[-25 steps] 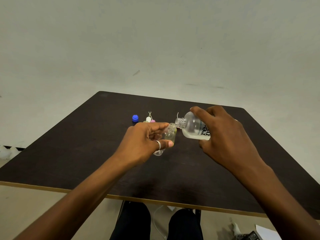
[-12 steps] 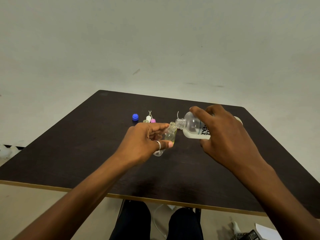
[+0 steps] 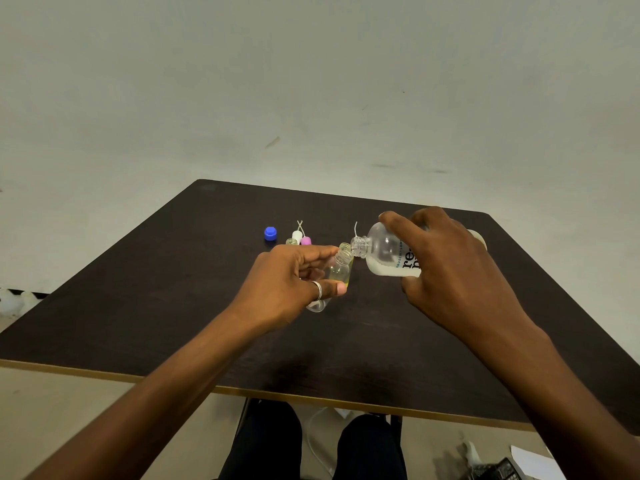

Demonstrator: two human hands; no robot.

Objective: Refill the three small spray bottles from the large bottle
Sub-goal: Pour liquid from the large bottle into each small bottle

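While held over table: bottle mouths are set just touching
left hand: clamped round small spray bottle
right hand: clamped round large bottle, tipped sideways

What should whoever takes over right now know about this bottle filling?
Left hand holds a small bottle, tilted. Right hand tips the large bottle, mouth at the small one's mouth.
Behind on the table: blue cap, white and pink spray tops, a second open bottle; third not seen.
Done: tops off, a pour seemingly under way.
Left: finish it, fill the others, recap all.
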